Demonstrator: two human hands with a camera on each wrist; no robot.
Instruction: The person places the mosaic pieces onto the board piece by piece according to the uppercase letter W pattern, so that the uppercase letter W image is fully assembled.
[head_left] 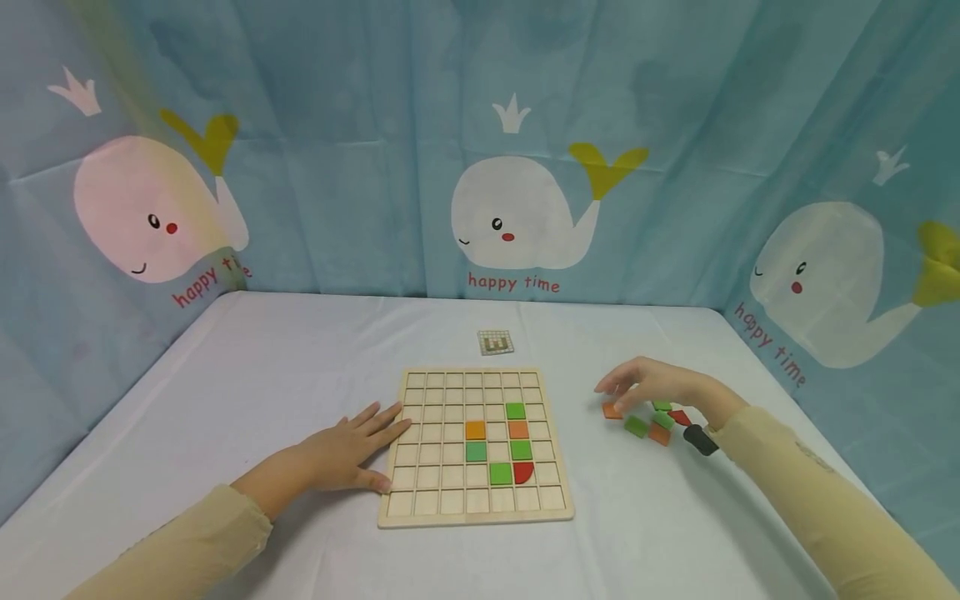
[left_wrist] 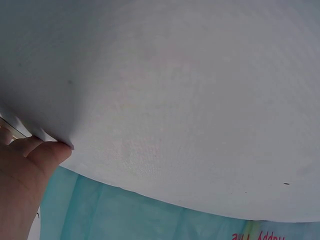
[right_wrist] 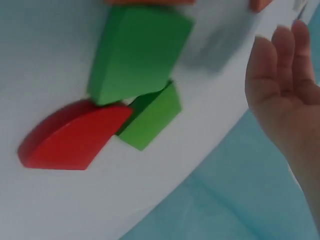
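A wooden grid board (head_left: 397, 500) lies on the white table, with several coloured tiles set in its right half. My left hand (head_left: 341, 454) rests at the board's left edge, fingers spread and thumb by the lower left side. My right hand (head_left: 660, 383) hovers at the loose pieces, fingers loosely bent. Its thumb tip overlaps an orange block (head_left: 611, 411) in the head view. In the right wrist view, the visible fingers (right_wrist: 262, 65) hold nothing. A green block (right_wrist: 140, 55), a second green block (right_wrist: 155, 117) and a red rounded block (right_wrist: 75, 137) lie near that hand.
A small card (head_left: 496, 342) with a grid pattern lies behind the board. By the right wrist sits a dark object (head_left: 701, 440), partly behind the sleeve. A blue curtain (head_left: 345, 208) with whale prints stands around the table's back and sides.
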